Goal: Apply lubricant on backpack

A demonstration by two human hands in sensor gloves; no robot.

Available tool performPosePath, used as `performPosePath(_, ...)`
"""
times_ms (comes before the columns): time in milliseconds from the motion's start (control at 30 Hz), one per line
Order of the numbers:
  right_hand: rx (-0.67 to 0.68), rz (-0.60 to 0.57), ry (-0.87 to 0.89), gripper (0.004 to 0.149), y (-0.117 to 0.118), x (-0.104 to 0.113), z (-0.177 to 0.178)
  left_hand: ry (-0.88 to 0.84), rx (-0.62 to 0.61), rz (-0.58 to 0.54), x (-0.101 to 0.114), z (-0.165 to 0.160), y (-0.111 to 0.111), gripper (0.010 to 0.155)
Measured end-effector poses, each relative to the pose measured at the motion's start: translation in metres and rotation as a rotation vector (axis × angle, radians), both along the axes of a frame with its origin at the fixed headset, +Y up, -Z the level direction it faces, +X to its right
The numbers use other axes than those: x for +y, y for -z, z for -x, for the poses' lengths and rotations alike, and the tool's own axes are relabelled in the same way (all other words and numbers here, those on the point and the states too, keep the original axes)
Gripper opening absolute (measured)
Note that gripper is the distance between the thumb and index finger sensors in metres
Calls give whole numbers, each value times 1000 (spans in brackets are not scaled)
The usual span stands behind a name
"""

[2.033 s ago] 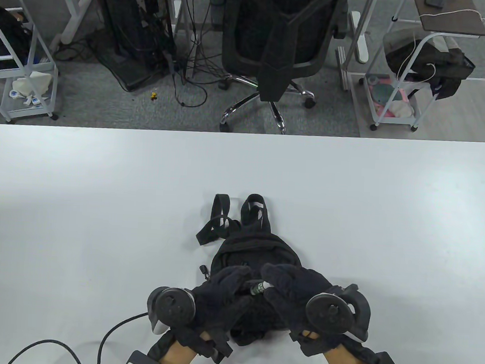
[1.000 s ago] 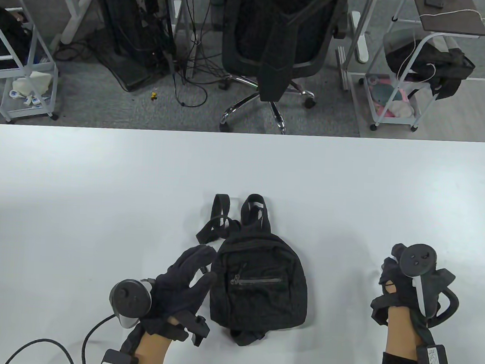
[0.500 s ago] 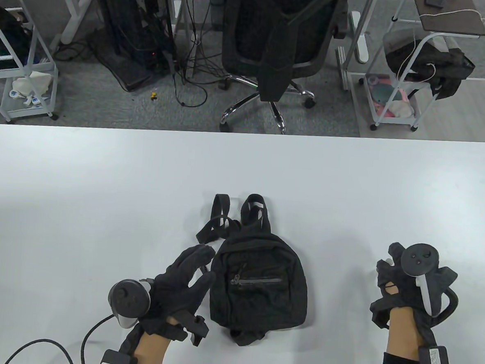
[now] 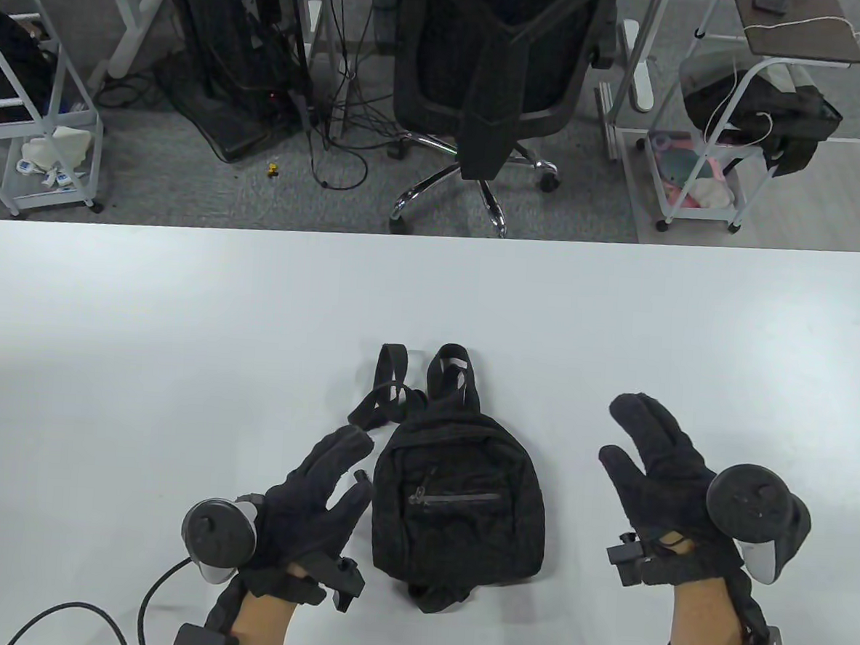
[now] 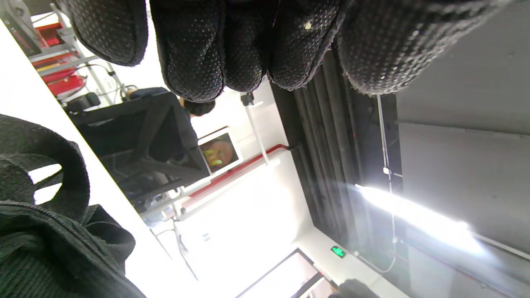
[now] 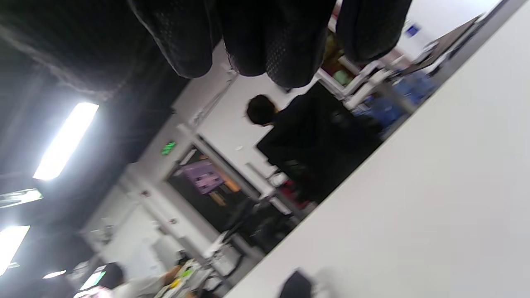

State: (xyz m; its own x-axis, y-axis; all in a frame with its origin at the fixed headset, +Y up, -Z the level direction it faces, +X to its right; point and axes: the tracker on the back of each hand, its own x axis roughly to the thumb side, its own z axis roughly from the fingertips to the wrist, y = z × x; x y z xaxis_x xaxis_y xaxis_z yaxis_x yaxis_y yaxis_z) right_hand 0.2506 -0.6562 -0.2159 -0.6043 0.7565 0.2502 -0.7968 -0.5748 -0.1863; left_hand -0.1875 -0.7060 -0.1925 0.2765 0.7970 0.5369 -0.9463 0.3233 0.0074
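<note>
A small black backpack (image 4: 459, 506) lies flat on the white table (image 4: 181, 336), front pocket zipper up, straps and top loop (image 4: 450, 371) pointing away from me. My left hand (image 4: 354, 462) lies open just left of the backpack, fingers stretched, holding nothing. My right hand (image 4: 623, 433) is open to the right of the backpack, fingers stretched, apart from it and empty. No lubricant tube shows in any view. The left wrist view shows my gloved fingers (image 5: 232, 41) and the backpack's edge (image 5: 41, 240). The right wrist view shows fingers (image 6: 256, 33) over bare table (image 6: 414, 207).
A black cable (image 4: 158, 597) runs from my left wrist across the table's near edge. Beyond the table's far edge stand a black office chair (image 4: 489, 71) and white wire carts (image 4: 709, 157) on the floor.
Both hands came off the backpack and moved apart. The right hand went right in a fist with the tube, then opened and shifted left and forward. The tube no longer shows.
</note>
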Motion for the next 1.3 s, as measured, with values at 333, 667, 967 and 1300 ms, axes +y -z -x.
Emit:
performPosePath(333, 286, -85, 131, 64, -11, -7, 58, -56, -40, -94, 8, -5, -9, 64)
performPosePath(667, 343, -53, 62, 63, -13, -15, 79, 59, -27, 12, 11, -16, -12, 68)
performPosePath(967, 364, 66, -52, 63, -4, -33, 86, 647, -166, 374, -13, -56, -5, 71)
performPosePath(1300, 367, 116, -109, 62, 1, -45, 88, 1060, -342, 668, -49, -94, -14, 81)
